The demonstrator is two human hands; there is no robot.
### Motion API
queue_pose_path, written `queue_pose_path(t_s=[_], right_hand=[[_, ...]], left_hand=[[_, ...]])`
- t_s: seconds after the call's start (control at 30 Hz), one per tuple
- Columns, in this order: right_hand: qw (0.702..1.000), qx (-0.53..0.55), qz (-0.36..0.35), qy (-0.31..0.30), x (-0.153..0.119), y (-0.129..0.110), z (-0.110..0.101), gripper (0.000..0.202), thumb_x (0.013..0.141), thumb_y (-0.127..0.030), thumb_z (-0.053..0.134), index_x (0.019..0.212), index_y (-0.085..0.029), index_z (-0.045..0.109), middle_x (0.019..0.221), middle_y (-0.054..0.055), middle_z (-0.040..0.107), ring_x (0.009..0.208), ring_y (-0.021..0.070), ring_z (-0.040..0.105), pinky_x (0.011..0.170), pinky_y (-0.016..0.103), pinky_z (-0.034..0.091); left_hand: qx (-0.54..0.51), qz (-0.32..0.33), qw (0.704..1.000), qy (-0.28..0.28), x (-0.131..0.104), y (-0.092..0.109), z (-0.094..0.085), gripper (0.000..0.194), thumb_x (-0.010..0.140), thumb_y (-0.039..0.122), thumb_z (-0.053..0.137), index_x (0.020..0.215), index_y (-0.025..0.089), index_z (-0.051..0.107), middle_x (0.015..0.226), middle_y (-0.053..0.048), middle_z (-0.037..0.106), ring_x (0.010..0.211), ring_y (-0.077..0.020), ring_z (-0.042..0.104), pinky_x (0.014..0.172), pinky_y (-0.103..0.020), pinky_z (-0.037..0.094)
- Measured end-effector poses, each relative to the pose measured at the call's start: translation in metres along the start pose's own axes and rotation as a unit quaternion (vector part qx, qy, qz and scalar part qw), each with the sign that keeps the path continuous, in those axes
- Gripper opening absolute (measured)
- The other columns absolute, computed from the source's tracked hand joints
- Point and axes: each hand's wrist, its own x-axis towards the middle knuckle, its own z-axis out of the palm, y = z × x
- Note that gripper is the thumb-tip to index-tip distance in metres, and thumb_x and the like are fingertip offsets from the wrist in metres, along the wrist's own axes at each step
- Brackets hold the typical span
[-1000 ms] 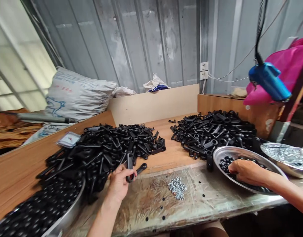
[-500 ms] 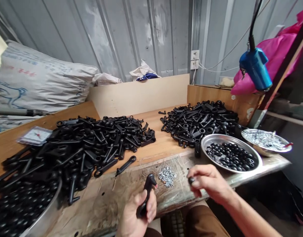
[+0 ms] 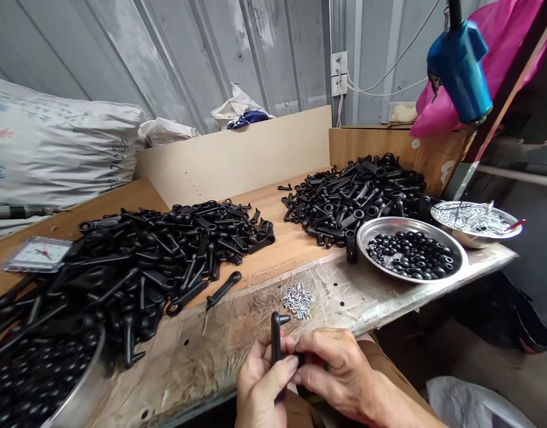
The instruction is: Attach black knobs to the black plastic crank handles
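Observation:
Wrapped around a black handle (image 3: 276, 339) is my left hand (image 3: 262, 380); the handle stands upright, its short peg pointing right. My right hand (image 3: 340, 371) meets it from the right, thumb and fingers pinched on a small black ball (image 3: 299, 359) that is mostly hidden between the fingers. Just beyond both hands, a small heap of silver pins (image 3: 299, 301) lies on the worn front board. A round metal bowl of black balls (image 3: 411, 255) sits to the right.
Black handles are piled at left (image 3: 166, 249) and right (image 3: 357, 196). A bowl of silver screws (image 3: 476, 219) stands at far right, a basin of black balls (image 3: 41, 368) at lower left. A blue power tool (image 3: 461, 71) hangs upper right.
My right hand has moved left with the ball to meet my left hand. The handle in my left hand has turned more upright. The view has shifted.

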Motion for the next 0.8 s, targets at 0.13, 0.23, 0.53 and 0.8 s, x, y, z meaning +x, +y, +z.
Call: queue_pose_path(t_s=[0.13,0.23,0.53,0.8], right_hand=[[0.979,0.155,0.133,-0.015,-0.005,-0.003,-0.001,0.039,0.072,-0.047,0.072,0.096,-0.017,0.07,0.059,-0.002,0.055,0.05,0.0094,0.046,0.047,0.018,0.038],[0.976,0.176,0.128,-0.02,-0.006,-0.007,-0.003,0.036,0.074,-0.047,0.07,0.096,-0.018,0.071,0.064,-0.001,0.058,0.053,0.0092,0.044,0.05,0.019,0.038],[0.993,0.007,-0.024,-0.116,-0.006,-0.01,-0.005,0.026,0.092,-0.035,0.047,0.092,-0.018,0.066,0.063,0.002,0.055,0.056,0.0129,0.047,0.055,0.023,0.038],[0.932,0.299,0.205,0.0,-0.017,-0.01,-0.006,0.027,0.076,-0.042,0.067,0.081,-0.017,0.056,0.058,-0.003,0.054,0.049,0.0083,0.046,0.049,0.019,0.037]], left_hand=[[0.011,-0.002,1.0,-0.009,-0.003,-0.001,-0.004,0.04,0.044,0.018,0.086,0.08,0.023,0.07,0.072,0.0,0.069,0.067,-0.0172,0.065,0.06,-0.024,0.051],[0.036,0.009,0.999,-0.008,-0.006,0.0,-0.004,0.039,0.044,0.017,0.086,0.079,0.024,0.07,0.073,0.0,0.07,0.069,-0.0167,0.065,0.063,-0.022,0.051],[0.049,0.028,0.998,-0.025,-0.016,0.001,-0.002,0.042,0.041,0.02,0.086,0.08,0.025,0.073,0.071,0.0,0.069,0.06,-0.0156,0.061,0.055,-0.023,0.05],[-0.001,0.042,0.997,-0.06,-0.017,-0.005,-0.003,0.031,0.049,0.037,0.087,0.073,0.024,0.072,0.051,0.003,0.057,0.043,-0.0058,0.046,0.046,-0.017,0.037]])
